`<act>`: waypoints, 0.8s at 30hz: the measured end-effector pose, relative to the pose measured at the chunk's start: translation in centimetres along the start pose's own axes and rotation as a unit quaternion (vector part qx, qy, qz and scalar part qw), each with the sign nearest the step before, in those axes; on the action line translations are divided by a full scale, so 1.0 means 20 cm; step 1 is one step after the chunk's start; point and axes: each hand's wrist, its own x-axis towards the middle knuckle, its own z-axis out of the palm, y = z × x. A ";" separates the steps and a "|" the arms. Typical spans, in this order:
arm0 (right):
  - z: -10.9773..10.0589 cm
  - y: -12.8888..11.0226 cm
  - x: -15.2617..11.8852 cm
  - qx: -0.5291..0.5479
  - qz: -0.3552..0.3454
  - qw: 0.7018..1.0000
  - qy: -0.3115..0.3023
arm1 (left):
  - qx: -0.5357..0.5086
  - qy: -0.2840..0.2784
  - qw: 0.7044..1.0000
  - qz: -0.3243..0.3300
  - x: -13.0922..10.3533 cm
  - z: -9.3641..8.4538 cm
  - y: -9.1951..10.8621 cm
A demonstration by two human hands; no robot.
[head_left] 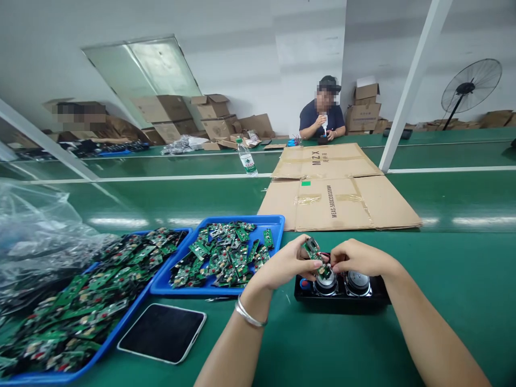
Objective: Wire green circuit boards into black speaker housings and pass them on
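Green circuit board point(313, 253) between both hands, above speaker housing point(342, 293)

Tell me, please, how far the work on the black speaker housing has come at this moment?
Done: the black plastic speaker housing already holds two round silver speakers. In hand: the left hand and right hand hold a small green circuit board above it, with wires I cannot follow. Left: the board is not yet seated; two blue plastic trays hold many more boards.
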 end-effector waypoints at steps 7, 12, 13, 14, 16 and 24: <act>0.01 0.00 0.00 -0.033 0.016 0.999 0.024 | 0.021 0.081 0.996 0.002 0.06 0.01 -0.04; 0.03 -0.01 0.01 -0.068 0.005 0.997 0.041 | 0.031 0.079 0.996 0.015 0.06 0.02 -0.05; 0.04 -0.01 0.02 -0.074 0.000 0.996 0.038 | 0.036 0.077 0.996 0.020 0.06 0.02 -0.05; 0.04 -0.01 0.02 -0.081 -0.003 0.996 0.034 | 0.040 0.077 0.996 0.023 0.07 0.03 -0.05; 0.03 -0.01 0.02 -0.087 -0.005 0.996 0.026 | 0.043 0.083 0.995 0.025 0.07 0.03 -0.05; 0.04 -0.02 0.01 -0.097 0.010 0.995 0.037 | 0.077 0.114 0.990 0.012 0.07 0.03 -0.05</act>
